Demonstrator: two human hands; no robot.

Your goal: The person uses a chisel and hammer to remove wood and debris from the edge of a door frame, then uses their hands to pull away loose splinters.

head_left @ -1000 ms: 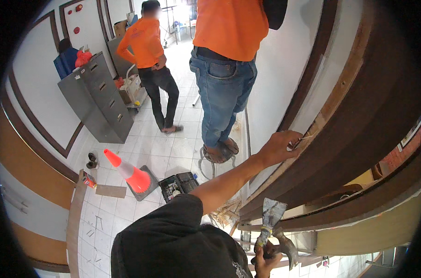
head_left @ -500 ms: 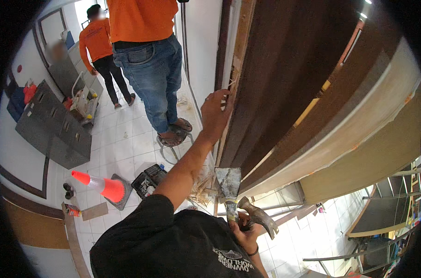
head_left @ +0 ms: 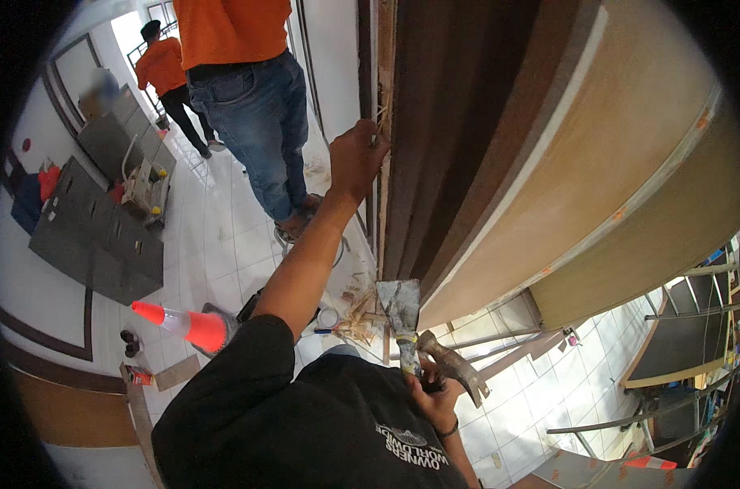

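Observation:
My left hand [head_left: 358, 161] is raised against the pale edge of a dark brown wooden frame [head_left: 443, 122], fingers closed in a pinch. A thin pale wood splinter [head_left: 381, 116] sticks up at its fingertips. Low in front of my chest, my right hand [head_left: 435, 403] grips two tools at once. One is a putty knife [head_left: 399, 308] with a wide, stained blade pointing up. The other is a claw hammer [head_left: 454, 364], its worn metal head turned to the right; my fingers hide most of both handles.
A person in jeans [head_left: 252, 122] stands raised just ahead on the left; another in orange [head_left: 162, 69] is farther off. An orange cone [head_left: 195, 328], wood scraps [head_left: 358, 322] and grey cabinets [head_left: 101, 232] stand or lie on the left. Metal bars [head_left: 631, 424] are at right.
My view has shifted, and the wooden frame and my left hand now appear farther left. The farther person has walked away. My right hand keeps both tools.

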